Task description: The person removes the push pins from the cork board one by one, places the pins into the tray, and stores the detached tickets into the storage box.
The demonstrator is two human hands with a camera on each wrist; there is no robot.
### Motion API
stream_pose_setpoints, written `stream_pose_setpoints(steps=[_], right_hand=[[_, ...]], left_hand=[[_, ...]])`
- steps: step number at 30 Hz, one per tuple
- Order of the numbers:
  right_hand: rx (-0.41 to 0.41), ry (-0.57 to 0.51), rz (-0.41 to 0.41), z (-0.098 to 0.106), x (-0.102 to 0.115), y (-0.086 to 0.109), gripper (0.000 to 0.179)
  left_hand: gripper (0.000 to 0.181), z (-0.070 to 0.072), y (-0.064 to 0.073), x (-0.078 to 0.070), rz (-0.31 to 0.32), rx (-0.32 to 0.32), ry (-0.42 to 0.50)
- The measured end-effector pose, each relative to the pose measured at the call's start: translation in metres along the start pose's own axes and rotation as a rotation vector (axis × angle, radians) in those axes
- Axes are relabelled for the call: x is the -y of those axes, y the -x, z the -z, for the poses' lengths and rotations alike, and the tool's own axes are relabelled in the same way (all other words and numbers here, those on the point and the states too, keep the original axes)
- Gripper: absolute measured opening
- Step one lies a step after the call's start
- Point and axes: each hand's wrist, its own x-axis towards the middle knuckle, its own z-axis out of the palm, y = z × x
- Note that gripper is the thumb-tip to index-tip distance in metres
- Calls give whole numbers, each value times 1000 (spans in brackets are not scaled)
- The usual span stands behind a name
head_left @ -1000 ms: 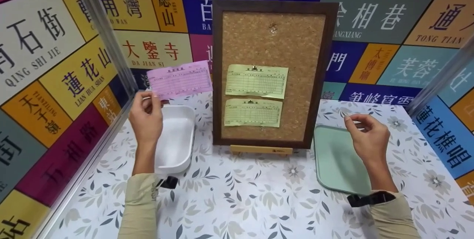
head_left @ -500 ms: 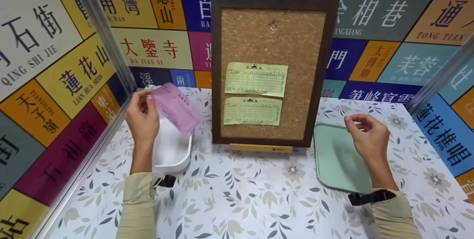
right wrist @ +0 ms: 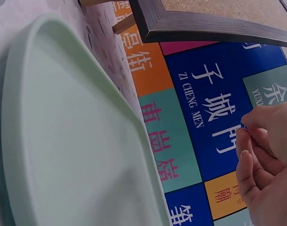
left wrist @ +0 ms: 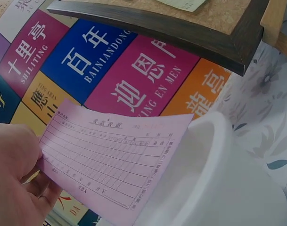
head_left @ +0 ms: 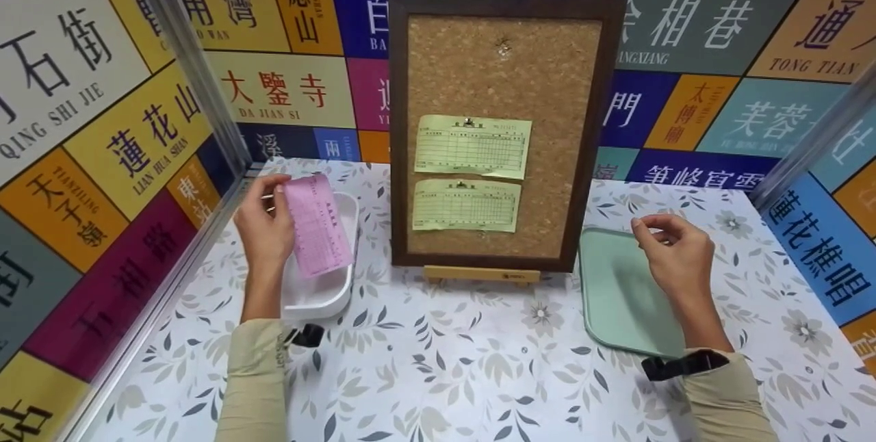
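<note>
My left hand (head_left: 265,226) pinches a pink receipt slip (head_left: 319,226) by its edge, over the white tub (head_left: 345,291). In the left wrist view the slip (left wrist: 110,155) shows a printed table, with the tub's rim behind it. Above the pale green tray (head_left: 606,298), my right hand (head_left: 677,254) is raised with thumb and forefinger tips together and the other fingers curled. Whether something tiny sits between those tips, I cannot tell. Two yellow-green receipt slips (head_left: 472,146) are fixed one above the other on the framed corkboard (head_left: 465,79).
A small wooden easel (head_left: 482,274) props up the corkboard between tub and tray. A small shiny spot (head_left: 504,50) shows high on the cork. The table has a leaf-patterned cloth (head_left: 438,360). Walls with coloured sign panels (head_left: 671,18) close in the back and sides.
The pink slip has swung from pointing right, beside the corkboard, to hanging down in front of the white tub. My left hand has shifted slightly; the right hand has barely moved.
</note>
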Motion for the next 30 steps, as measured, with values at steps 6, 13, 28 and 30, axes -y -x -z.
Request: stream_pose_setpoints(steps=[6,13,28,30], right_hand=[[-2,24,5,-2,-4,-1,29],[25,40,15,-3,-11,-1,27],[181,115,-41,-5,-25,-2,30],[197,117,-50,-4,-26,-2,31]], left_hand=[[25,0,-1,7,-1,5,-32],[29,-2,1,12,12,47,-103],[38,-9,9,21,-16,193,-181],[38,-10,10,22,-12,214,-185]])
